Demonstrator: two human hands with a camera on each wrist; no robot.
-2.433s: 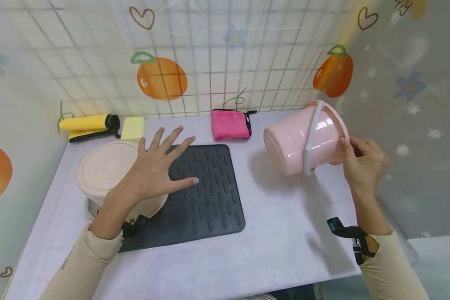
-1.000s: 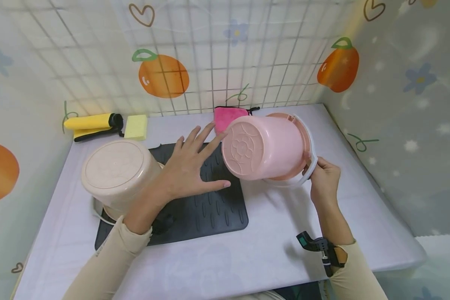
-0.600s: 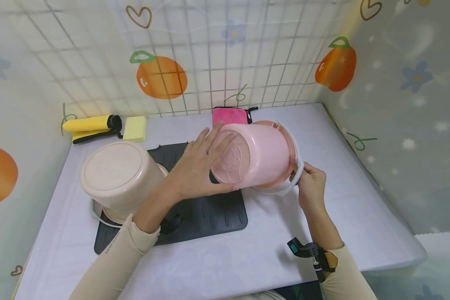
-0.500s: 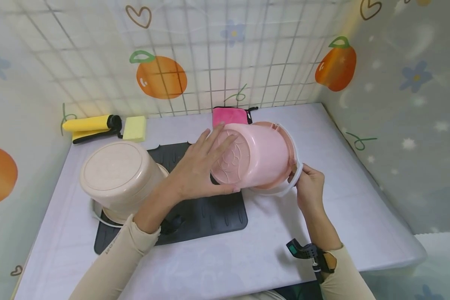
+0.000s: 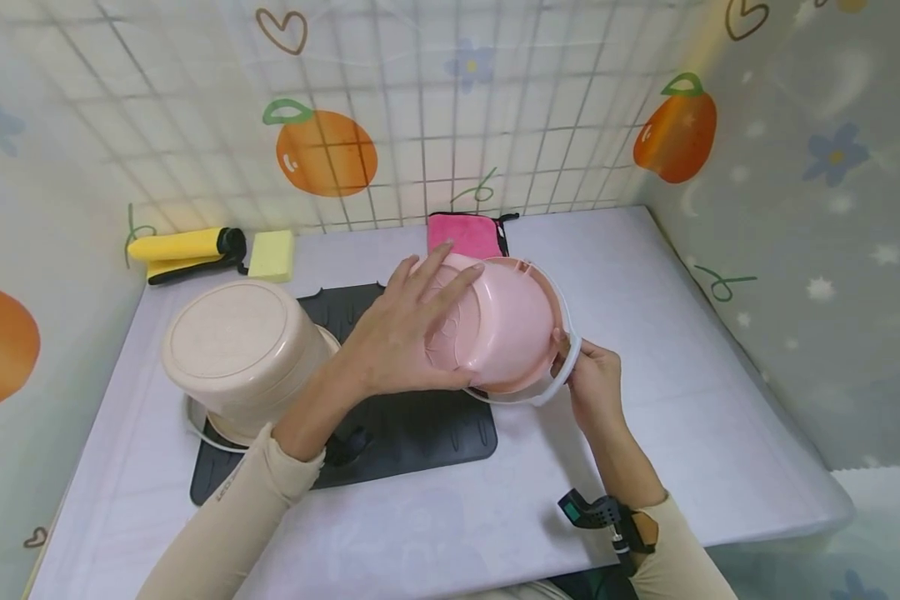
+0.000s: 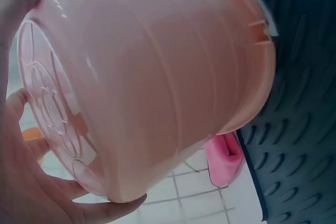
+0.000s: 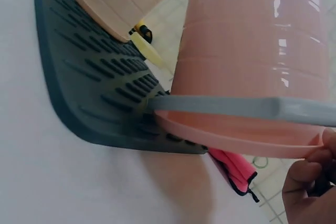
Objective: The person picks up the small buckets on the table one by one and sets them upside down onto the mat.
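A pink bucket point(image 5: 521, 321) is held tilted, its base towards the left and its mouth down to the right, above the right part of the black ridged mat point(image 5: 427, 437). Thumb and fingers of my left hand point(image 5: 397, 333) spread round the base and grip its edge, as the left wrist view confirms. My right hand point(image 5: 596, 379) pinches the rim beside the white handle point(image 7: 231, 107). On the mat's left part a cream bucket point(image 5: 228, 333) stands upside down, partly behind my left forearm. The inside of the pink bucket is hidden.
Along the back edge lie a folded yellow cloth point(image 5: 176, 244) with black trim, a pale yellow sponge point(image 5: 272, 256) and a folded pink cloth point(image 5: 465, 235). Behind them rises a curtain-covered wire grid point(image 5: 450, 108). White cloth covers the table point(image 5: 690, 350).
The pink bucket has come left from the right side and tipped mouth-down towards the mat. My left hand, spread in the air earlier, has reached right and taken hold of its base.
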